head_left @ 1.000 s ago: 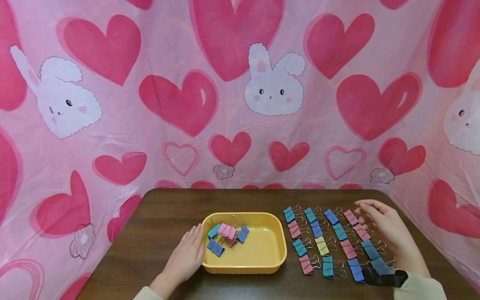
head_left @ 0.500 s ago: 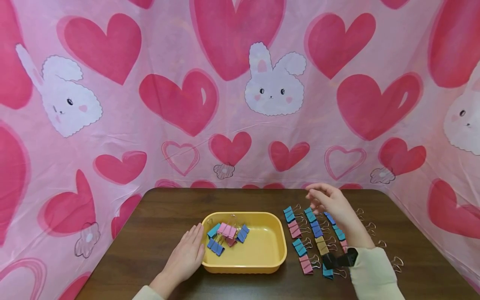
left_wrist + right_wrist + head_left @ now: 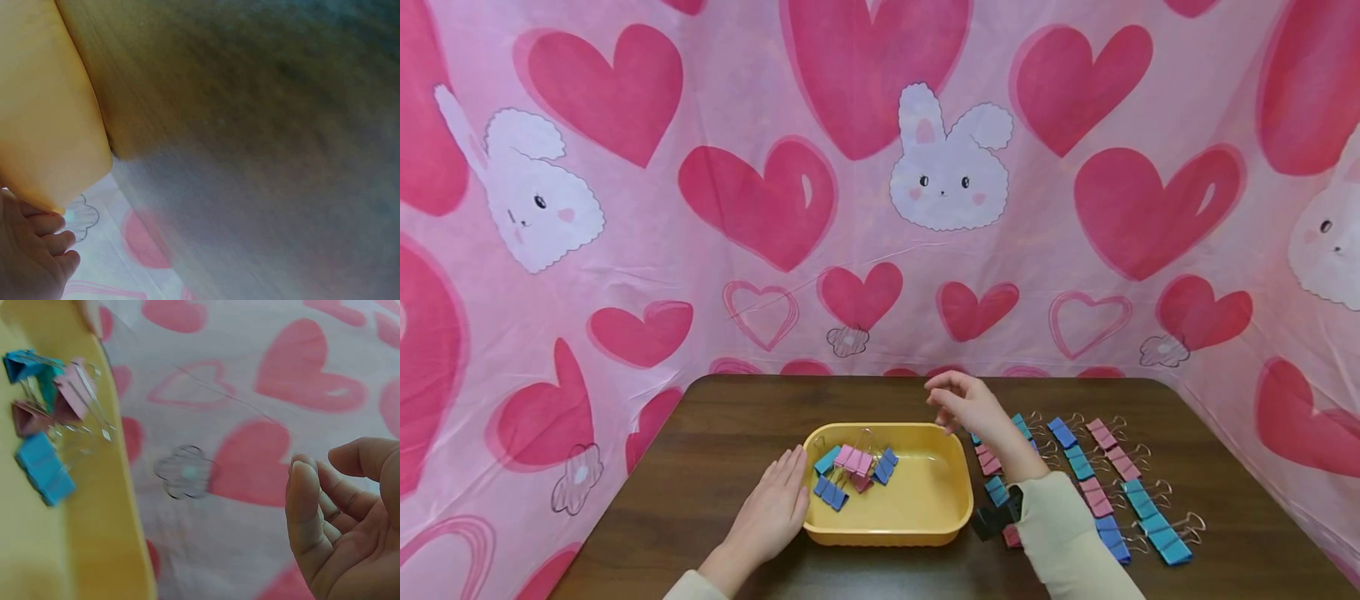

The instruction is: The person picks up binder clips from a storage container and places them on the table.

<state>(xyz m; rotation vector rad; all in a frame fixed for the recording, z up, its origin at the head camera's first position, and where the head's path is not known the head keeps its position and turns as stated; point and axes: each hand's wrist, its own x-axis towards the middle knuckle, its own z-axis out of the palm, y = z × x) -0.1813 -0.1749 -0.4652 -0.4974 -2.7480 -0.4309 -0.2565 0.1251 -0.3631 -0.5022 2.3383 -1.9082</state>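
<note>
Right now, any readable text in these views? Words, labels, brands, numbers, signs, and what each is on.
None readable in any view.
Yellow tray: no lettering on the sides that show.
Loose clips in it and clip rows on the table: no legible marks; anything tiny would be too small to read.
Black wrist band: no legible text.
Backdrop: only drawn hearts, rabbits and flowers, no words.

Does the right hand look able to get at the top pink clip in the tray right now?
Probably yes: the right hand looks empty by the tray's far right corner, and nothing seems to cover the pink clip.
</note>
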